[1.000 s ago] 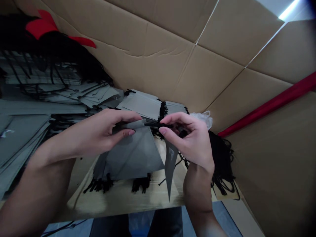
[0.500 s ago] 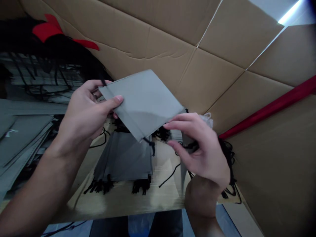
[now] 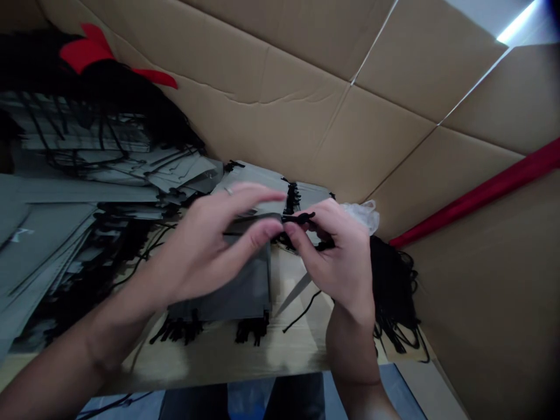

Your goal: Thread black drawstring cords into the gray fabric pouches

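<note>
White print (image 3: pixel 21 235) on a gray pouch (image 3: pixel 46 230) was unreadable. The right hand (image 3: pixel 336 251) pinched a black drawstring (image 3: pixel 303 218), nearly level, pointing right; the left hand (image 3: pixel 214 239) seemed spread.

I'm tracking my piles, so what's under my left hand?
Below your left hand, a grey pouch stack shows, with black cord ends along its near edge. The hand covers the stack's far-left part, so anything there can't be seen.

Dark trousers (image 3: pixel 300 399) are worn, with forearms (image 3: pixel 352 347) bare.
</note>
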`<state>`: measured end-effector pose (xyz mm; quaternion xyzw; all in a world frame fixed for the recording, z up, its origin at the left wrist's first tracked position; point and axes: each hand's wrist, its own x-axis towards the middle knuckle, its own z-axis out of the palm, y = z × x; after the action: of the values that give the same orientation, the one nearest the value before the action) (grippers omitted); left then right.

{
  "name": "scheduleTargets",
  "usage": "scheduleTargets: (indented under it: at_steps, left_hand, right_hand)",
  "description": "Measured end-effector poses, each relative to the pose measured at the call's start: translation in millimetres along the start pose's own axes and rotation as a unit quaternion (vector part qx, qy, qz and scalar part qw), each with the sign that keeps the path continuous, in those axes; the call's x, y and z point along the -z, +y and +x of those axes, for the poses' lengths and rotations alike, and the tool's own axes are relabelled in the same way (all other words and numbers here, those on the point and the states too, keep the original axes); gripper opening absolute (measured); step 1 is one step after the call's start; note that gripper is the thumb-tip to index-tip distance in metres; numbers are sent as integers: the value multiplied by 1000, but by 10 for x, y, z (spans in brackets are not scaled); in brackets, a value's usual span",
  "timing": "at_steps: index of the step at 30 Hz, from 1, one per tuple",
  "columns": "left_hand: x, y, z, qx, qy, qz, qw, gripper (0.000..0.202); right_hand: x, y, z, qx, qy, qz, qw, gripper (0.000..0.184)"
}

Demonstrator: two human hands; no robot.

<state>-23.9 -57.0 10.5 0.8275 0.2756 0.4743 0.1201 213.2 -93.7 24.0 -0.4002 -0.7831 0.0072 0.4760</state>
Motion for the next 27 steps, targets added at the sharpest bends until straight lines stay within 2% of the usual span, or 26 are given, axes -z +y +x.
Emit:
scheduleTargets:
  at_steps: [1, 2, 6, 9, 12, 15, 16, 20, 24, 27]
  left_hand:
    - [-28, 73, -9, -19, -18, -48, 999, 32]
    - [-58, 128, -17, -27, -11, -72, 997, 28]
    - [-140, 193, -24, -22, 61, -67, 996, 14]
    - [-124, 160, -14, -11, 52, -45, 998, 11]
    - [-75, 129, -12, -19, 38, -26, 999, 12]
    - [-36, 130, -13, -37, 3, -32, 999, 17]
    - [-26, 137, -10, -43, -13, -40, 998, 18]
    - [16, 166, 14, -44, -53, -53, 996, 21]
    - [32, 155, 26, -23, -60, -65, 996, 23]
    - [-4, 147, 22, -7, -19, -62, 998, 19]
  right_hand:
    - [-1, -14, -3, -19, -20, 14, 1000, 19]
    - [-4, -28, -6, -34, -33, 28, 998, 22]
    - [-10, -61, -6, -41, -59, 66, 995, 23]
    - [15, -71, -13, -38, -84, 84, 992, 18]
    - [70, -71, -35, -70, -61, 91, 992, 9]
    - [125, -56, -50, -75, -40, 111, 990, 38]
    - [137, -49, -49, -63, -44, 119, 990, 40]
    - [157, -23, -26, -25, -46, 128, 990, 9]
    - [147, -22, -16, -53, -27, 113, 992, 7]
    - [121, -51, -33, -59, 18, 92, 994, 10]
